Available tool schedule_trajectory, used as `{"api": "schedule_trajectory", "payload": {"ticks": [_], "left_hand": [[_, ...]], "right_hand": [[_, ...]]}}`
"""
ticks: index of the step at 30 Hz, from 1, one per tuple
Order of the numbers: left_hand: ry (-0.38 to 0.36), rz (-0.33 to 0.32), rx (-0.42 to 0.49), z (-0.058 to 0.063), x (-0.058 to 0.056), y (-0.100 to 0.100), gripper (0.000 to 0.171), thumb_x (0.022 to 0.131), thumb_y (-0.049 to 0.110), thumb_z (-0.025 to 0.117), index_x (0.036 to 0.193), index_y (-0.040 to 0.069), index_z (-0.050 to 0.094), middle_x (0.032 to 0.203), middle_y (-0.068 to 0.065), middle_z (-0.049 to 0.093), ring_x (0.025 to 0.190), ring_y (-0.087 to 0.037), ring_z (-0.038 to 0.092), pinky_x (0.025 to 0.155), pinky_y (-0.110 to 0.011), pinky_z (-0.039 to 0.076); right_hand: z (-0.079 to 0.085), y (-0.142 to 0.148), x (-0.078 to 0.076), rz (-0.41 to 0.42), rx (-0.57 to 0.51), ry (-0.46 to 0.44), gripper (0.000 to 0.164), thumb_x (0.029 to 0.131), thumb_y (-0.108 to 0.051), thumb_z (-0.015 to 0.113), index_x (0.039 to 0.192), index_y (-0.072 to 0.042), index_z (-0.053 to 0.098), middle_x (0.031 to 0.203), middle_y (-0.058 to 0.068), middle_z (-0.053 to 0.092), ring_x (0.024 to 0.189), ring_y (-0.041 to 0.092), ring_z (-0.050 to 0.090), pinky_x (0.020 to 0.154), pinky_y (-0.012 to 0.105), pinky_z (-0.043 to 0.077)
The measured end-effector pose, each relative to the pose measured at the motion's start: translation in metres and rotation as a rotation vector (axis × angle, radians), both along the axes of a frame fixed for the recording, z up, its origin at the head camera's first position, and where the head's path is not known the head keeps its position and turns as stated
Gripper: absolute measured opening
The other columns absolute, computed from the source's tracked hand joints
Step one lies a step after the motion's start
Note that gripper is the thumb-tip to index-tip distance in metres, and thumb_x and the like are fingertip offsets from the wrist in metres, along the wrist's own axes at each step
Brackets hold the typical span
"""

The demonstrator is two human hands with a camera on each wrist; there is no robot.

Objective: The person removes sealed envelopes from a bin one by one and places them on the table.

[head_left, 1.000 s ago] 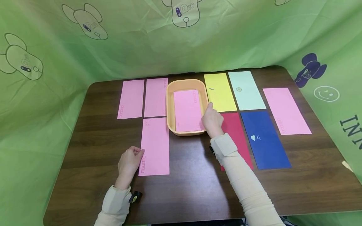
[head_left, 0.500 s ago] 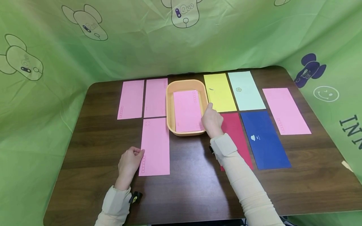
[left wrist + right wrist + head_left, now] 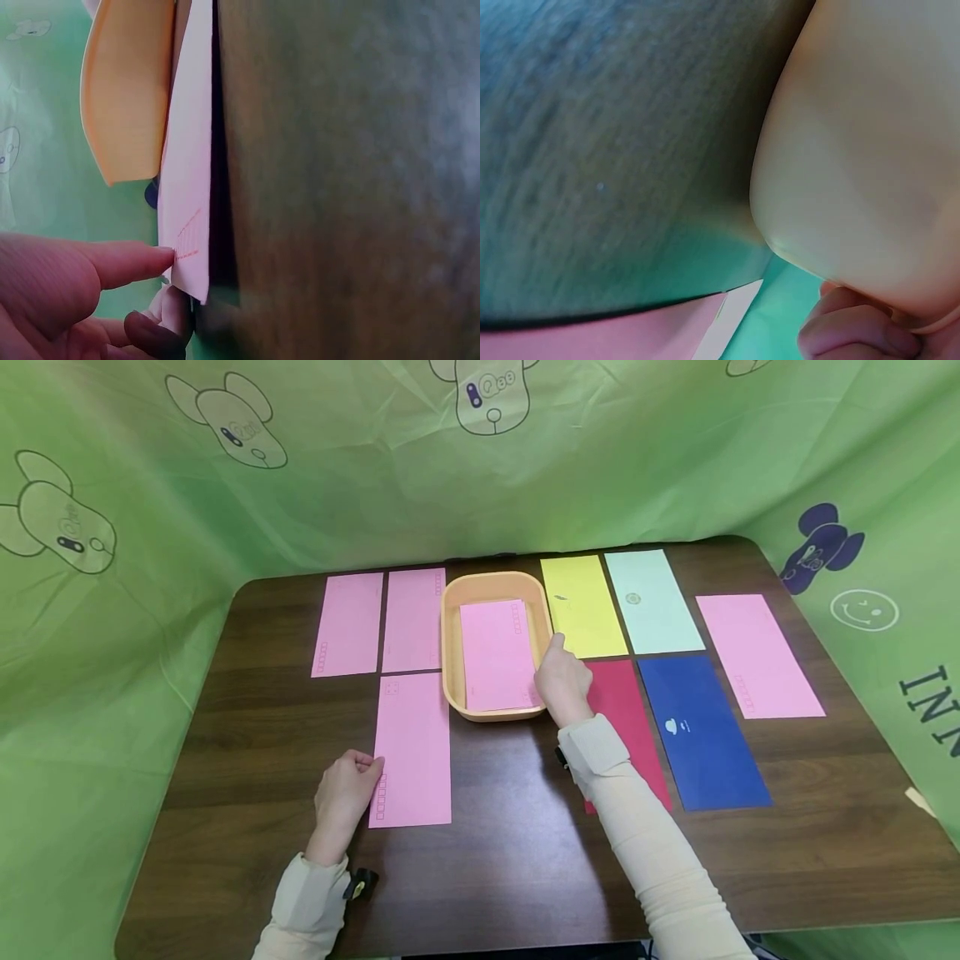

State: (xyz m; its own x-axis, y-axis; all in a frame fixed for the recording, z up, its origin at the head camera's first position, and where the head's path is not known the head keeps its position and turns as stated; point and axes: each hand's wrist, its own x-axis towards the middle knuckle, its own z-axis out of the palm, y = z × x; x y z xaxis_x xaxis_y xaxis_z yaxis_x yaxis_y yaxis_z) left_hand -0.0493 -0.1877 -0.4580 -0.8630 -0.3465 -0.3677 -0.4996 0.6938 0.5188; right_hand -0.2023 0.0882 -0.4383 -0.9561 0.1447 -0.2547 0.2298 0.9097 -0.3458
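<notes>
In the head view my left hand [image 3: 345, 797] pinches the left edge of a long pink envelope [image 3: 412, 747] printed with small boxes. The left wrist view shows the thumb on the face of that envelope [image 3: 191, 165] and fingers beneath, with its edge a little off the table. A peach plastic tray [image 3: 495, 580] stands at the table's middle. Inside it lie pink envelopes [image 3: 497, 656]. My right hand [image 3: 564, 683] grips the tray's right side near the front corner. The right wrist view shows curled fingers [image 3: 847, 334] at the rim of the tray [image 3: 855, 150].
Two pink envelopes [image 3: 347, 625] lie left of the tray on the brown table [image 3: 255, 760]. To its right lie yellow [image 3: 585, 606], pale mint [image 3: 655, 602], red [image 3: 618, 693], blue [image 3: 701, 727] and pink [image 3: 761, 656] envelopes. A green printed cloth [image 3: 360, 485] hangs behind.
</notes>
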Motion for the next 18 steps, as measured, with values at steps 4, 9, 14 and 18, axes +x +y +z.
{"api": "schedule_trajectory", "payload": {"ticks": [4, 9, 14, 18], "left_hand": [[0.004, 0.005, 0.011, -0.0012, 0.0, 0.0003, 0.031, 0.093, 0.027, 0.057, 0.103, -0.002, 0.063, 0.089, -0.017, 0.068, 0.069, -0.021, 0.059, 0.054, -0.025, 0.036], [0.007, 0.009, 0.02, -0.001, 0.0003, 0.001, 0.03, 0.093, 0.025, 0.056, 0.104, -0.003, 0.062, 0.09, -0.018, 0.068, 0.07, -0.022, 0.059, 0.055, -0.025, 0.037], [0.0, 0.008, 0.022, 0.0005, 0.0008, 0.0, 0.032, 0.093, 0.026, 0.056, 0.105, -0.003, 0.062, 0.092, -0.019, 0.068, 0.071, -0.022, 0.06, 0.055, -0.024, 0.038], [-0.004, 0.006, 0.013, 0.0045, 0.001, -0.001, 0.033, 0.094, 0.027, 0.056, 0.105, -0.003, 0.061, 0.093, -0.019, 0.068, 0.072, -0.023, 0.059, 0.055, -0.024, 0.037]], "right_hand": [[0.0, 0.0005, 0.0002, 0.009, 0.001, 0.0, 0.032, 0.094, -0.009, 0.042, 0.125, -0.002, 0.036, 0.09, 0.021, 0.066, 0.081, 0.034, 0.066, 0.065, 0.043, 0.05], [0.0003, 0.0008, 0.0005, 0.01, 0.0, -0.003, 0.034, 0.094, -0.009, 0.042, 0.126, -0.002, 0.035, 0.088, 0.02, 0.065, 0.079, 0.034, 0.066, 0.063, 0.042, 0.049], [0.0004, 0.0004, 0.0005, 0.01, -0.001, -0.007, 0.036, 0.094, -0.009, 0.043, 0.128, -0.002, 0.034, 0.089, 0.02, 0.065, 0.079, 0.034, 0.066, 0.063, 0.042, 0.049], [0.0, 0.0004, 0.0006, 0.008, -0.005, 0.002, 0.036, 0.094, -0.01, 0.043, 0.127, -0.002, 0.035, 0.09, 0.021, 0.065, 0.08, 0.034, 0.066, 0.065, 0.043, 0.05]]}}
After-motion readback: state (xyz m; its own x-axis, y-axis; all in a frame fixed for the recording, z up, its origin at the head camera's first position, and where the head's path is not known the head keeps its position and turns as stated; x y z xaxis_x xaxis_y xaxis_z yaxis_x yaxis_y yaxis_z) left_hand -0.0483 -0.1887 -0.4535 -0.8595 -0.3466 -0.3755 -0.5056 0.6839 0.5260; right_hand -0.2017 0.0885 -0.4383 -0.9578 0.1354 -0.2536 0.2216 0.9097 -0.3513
